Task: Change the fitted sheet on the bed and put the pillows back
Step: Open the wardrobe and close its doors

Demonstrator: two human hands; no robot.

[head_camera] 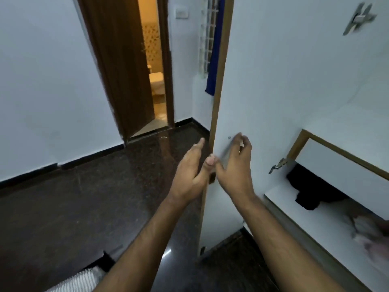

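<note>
Both hands work the wardrobe door (273, 81): left hand (189, 173) is released beside its edge, right hand (235, 165) curls on the handle, so swinging it slowly seems wise.

Both forearms bare, no sleeves; left hand (190, 165) & right hand (235, 165) w/o rings, gloves.

The wardrobe door (284, 81) right of centre is white with a light brown wooden edge. The floor (84, 197) is dark, glossy speckled stone, edged by a black skirting strip under pale bluish-white walls (42, 81). The room door (117, 60) at the upper middle is dark brown. A deep blue cloth (214, 60) hangs beside the wardrobe door. At the right, a black garment (305, 190) lies on a white shelf (315, 224). A white-and-grey striped fabric (84, 279) shows at the bottom left.
</note>
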